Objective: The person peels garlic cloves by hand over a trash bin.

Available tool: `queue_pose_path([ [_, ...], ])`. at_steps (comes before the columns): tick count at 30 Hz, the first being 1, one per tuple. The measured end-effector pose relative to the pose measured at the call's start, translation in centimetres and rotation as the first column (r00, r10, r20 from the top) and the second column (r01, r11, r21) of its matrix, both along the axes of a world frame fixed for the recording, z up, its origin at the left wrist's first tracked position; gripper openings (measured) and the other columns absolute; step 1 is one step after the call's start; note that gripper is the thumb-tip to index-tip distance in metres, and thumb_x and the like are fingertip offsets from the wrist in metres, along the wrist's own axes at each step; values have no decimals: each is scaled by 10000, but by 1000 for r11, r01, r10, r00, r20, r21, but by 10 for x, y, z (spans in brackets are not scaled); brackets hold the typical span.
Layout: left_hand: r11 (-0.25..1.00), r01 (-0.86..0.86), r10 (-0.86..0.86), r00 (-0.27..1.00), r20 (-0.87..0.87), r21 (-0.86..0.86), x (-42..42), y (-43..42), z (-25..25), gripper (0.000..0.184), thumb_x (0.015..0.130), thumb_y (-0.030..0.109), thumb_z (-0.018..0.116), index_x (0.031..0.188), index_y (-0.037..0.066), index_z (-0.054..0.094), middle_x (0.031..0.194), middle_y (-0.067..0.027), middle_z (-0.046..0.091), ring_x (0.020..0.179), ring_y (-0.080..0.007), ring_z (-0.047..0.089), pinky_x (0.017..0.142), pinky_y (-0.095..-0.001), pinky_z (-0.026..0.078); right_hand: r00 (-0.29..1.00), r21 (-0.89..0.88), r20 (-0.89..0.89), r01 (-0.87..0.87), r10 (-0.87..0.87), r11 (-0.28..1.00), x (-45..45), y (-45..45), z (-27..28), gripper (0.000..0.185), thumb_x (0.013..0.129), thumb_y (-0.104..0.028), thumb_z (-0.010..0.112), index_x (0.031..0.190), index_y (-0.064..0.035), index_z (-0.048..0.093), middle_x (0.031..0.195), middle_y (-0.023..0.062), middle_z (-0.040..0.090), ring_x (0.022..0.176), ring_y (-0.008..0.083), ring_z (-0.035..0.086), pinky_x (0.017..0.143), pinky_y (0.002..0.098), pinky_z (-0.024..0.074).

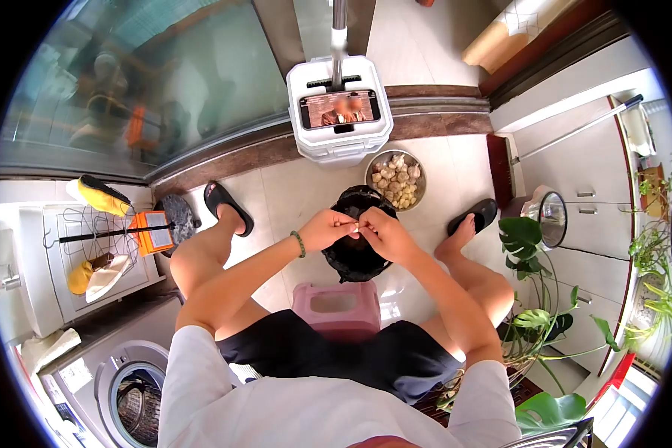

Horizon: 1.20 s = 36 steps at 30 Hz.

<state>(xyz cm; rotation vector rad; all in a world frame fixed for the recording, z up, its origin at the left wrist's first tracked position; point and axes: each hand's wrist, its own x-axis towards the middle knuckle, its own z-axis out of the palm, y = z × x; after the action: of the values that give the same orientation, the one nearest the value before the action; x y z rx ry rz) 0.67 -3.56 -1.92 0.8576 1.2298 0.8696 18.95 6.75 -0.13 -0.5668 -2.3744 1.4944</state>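
Note:
My left hand (325,229) and my right hand (387,234) meet fingertip to fingertip, both pinched on a small pale garlic clove (355,231). Fingers hide most of the clove. Right under them stands a bin lined with a black plastic bag (356,263), its inside dark. Just beyond it, to the right, a round metal bowl (424,181) holds several garlic bulbs (396,176), with loose peeled-looking cloves (404,200) at its near side.
A pink plastic stool (337,297) is between my knees. Ahead, a white bucket (340,145) carries a phone (340,110) and a mop pole (339,45). The washing machine (119,381) is at left; a leafy plant (534,321) and white cabinets (586,246) flank the right.

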Motion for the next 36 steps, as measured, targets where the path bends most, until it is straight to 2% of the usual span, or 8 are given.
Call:
queue_pose_path([
  [4, 999, -38, 38, 999, -18, 1, 14, -15, -14, 247, 967, 211, 584, 1077, 24, 703, 877, 13, 718, 562, -11, 412, 491, -198, 337, 999, 75, 27, -40, 38, 996, 9, -14, 6, 78, 853, 4, 570, 896, -33, 517, 839, 143, 539, 704, 348, 586, 624, 399, 460],
  [7, 994, 17, -6, 995, -100, 112, 21, -17, -16, 250, 960, 215, 592, 1093, 35, 703, 887, 5, 720, 551, -14, 404, 469, -202, 330, 997, 174, 74, -38, 26, 984, 16, -22, 4, 90, 875, -41, 577, 916, -26, 498, 858, 156, 541, 726, 369, 593, 639, 425, 468],
  [9, 975, -93, 99, 995, 18, -200, 28, -21, 0, 259, 954, 226, 598, 1101, 40, 701, 900, -3, 722, 537, -19, 390, 452, -203, 316, 994, 268, 103, -61, 35, 961, 20, -25, 6, 119, 890, -75, 579, 931, -21, 481, 881, 161, 544, 751, 379, 602, 650, 450, 479],
  [15, 954, -173, 193, 979, 61, -243, 44, -34, -6, 268, 950, 260, 603, 1091, 55, 703, 903, -1, 718, 521, -25, 352, 447, -201, 285, 987, 356, 152, -109, 58, 928, 28, -37, 13, 131, 890, -86, 588, 931, -23, 481, 897, 155, 547, 770, 374, 609, 648, 448, 498],
  [23, 949, -219, 238, 969, 58, -228, 39, -37, -10, 252, 942, 261, 621, 1064, 57, 704, 915, 4, 710, 529, -25, 343, 464, -203, 283, 991, 303, 121, -84, 50, 949, 27, -39, 4, 147, 864, -49, 602, 938, -42, 476, 897, 133, 542, 775, 355, 606, 644, 430, 480],
  [25, 942, -175, 237, 952, 195, -287, 31, -37, -12, 247, 931, 256, 640, 1072, 64, 706, 926, 9, 710, 546, -23, 355, 476, -202, 293, 992, 293, 104, -95, 67, 952, 24, -37, 1, 153, 858, -40, 606, 940, -43, 476, 897, 132, 545, 775, 354, 607, 644, 428, 482],
  [29, 944, -168, 226, 957, 184, -284, 23, -34, 0, 245, 921, 250, 656, 1080, 71, 708, 922, 20, 703, 568, -21, 363, 491, -200, 297, 994, 302, 92, -91, 66, 949, 15, -34, 1, 165, 845, -30, 614, 941, -42, 480, 883, 131, 558, 772, 348, 617, 641, 421, 488],
  [36, 864, -371, 428, 897, 108, -339, 23, -24, -2, 269, 922, 246, 655, 1115, 65, 701, 738, 91, 556, 587, -22, 360, 509, -203, 291, 996, 358, 93, -46, 13, 933, -9, -22, -13, 161, 829, -32, 625, 923, -50, 495, 870, 120, 575, 735, 344, 619, 621, 427, 496],
])
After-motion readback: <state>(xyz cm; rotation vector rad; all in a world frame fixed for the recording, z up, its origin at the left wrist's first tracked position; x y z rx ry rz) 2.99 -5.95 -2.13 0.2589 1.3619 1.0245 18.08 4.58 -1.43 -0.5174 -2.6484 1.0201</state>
